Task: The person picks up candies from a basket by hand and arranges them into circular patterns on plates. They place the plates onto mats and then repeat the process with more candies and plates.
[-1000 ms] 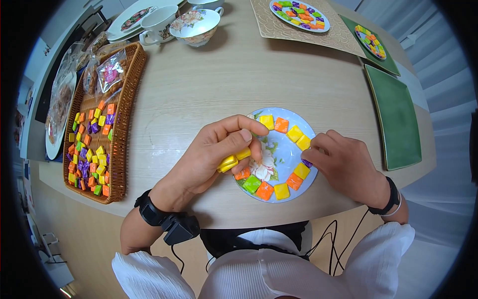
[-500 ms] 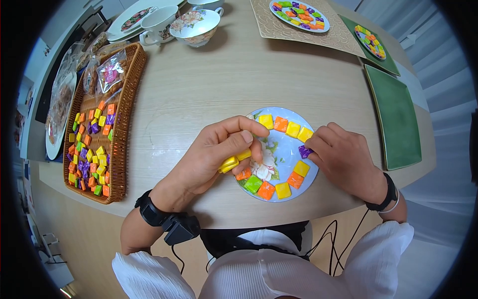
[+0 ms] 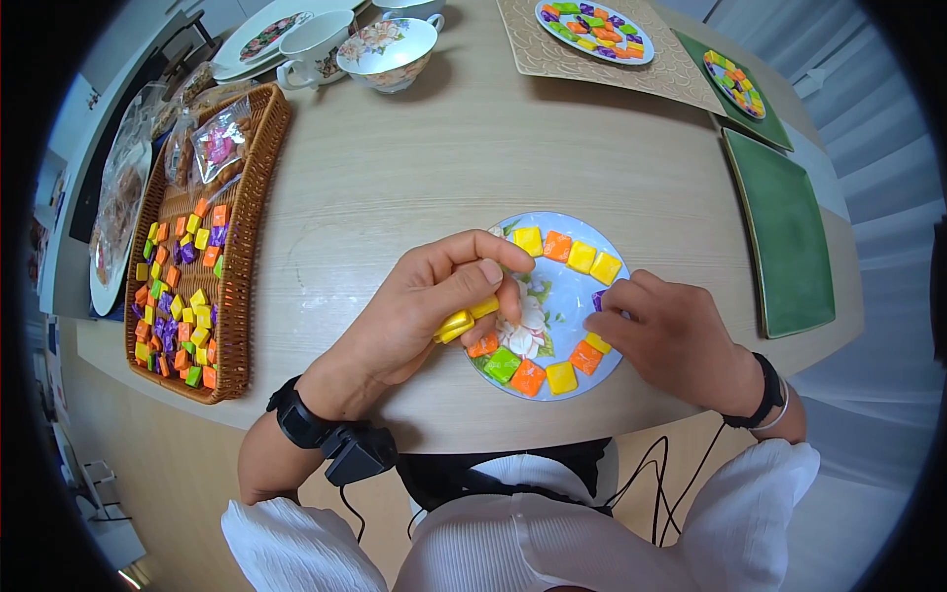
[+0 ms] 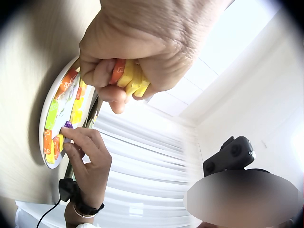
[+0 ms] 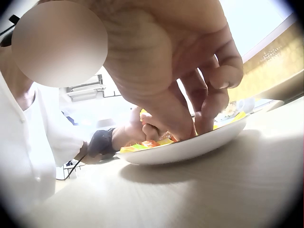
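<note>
My left hand [image 3: 439,291] hovers at the left of a flowered plate [image 3: 564,311], its fingers curled round several yellow candies [image 3: 454,325]. The left wrist view adds an orange candy [image 4: 118,71] in that grip. Wrapped square candies line the plate's rim. At the right side, my right hand [image 3: 681,335] has thumb and fingertips down at a yellow candy [image 3: 599,342], pinching it and partly covering it. Just above the fingertips lies a purple candy [image 3: 598,299], half hidden. An orange candy [image 3: 586,359] sits beside the yellow one.
A wicker basket [image 3: 258,178] with loose candies and bagged snacks stands at the left. Teacups [image 3: 388,54] are at the back. Two candy-filled plates, one on a patterned mat [image 3: 538,59], stand far right, near a green rectangular plate [image 3: 782,237].
My right hand has released the purple candy on the plate's right rim and moved slightly nearer me to the yellow candy. That yellow candy has shifted slightly toward the orange one. My left hand stays put.
</note>
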Demonstrator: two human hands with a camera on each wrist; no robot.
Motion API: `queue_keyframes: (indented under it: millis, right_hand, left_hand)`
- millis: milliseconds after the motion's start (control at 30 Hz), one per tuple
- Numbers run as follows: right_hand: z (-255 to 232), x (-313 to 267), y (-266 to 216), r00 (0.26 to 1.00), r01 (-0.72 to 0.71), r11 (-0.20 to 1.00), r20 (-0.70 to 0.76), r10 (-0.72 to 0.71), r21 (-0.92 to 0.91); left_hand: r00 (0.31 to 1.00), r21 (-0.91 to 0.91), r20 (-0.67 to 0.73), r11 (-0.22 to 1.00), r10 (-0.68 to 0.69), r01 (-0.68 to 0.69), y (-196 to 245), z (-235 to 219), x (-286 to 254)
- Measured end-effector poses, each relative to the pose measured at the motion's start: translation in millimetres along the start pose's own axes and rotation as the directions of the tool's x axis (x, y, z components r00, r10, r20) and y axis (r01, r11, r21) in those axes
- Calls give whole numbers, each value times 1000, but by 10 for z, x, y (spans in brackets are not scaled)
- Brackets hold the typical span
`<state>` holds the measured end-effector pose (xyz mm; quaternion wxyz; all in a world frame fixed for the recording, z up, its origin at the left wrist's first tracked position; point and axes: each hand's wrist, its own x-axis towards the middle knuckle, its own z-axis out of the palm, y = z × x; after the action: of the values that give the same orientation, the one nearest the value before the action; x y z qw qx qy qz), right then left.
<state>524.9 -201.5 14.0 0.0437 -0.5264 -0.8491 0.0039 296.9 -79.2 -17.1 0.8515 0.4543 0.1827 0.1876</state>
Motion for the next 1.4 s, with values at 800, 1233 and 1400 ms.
queue_keyframes:
  millis: [800, 1233, 1400]
  right_hand:
    - [-68, 7, 134, 992, -108, 994, -59, 109, 20]
    - [-20, 252, 221, 992, -120, 986, -57, 114, -118]
    - [-52, 235, 236, 993, -119, 983, -19, 118, -137]
  left_hand:
    - [1000, 6, -1, 1000, 7, -7, 4, 7, 1]
    - [1000, 17, -11, 1000, 5, -5, 4, -7, 1]
    - [1000, 8, -7, 1000, 4, -4, 5, -5, 1]
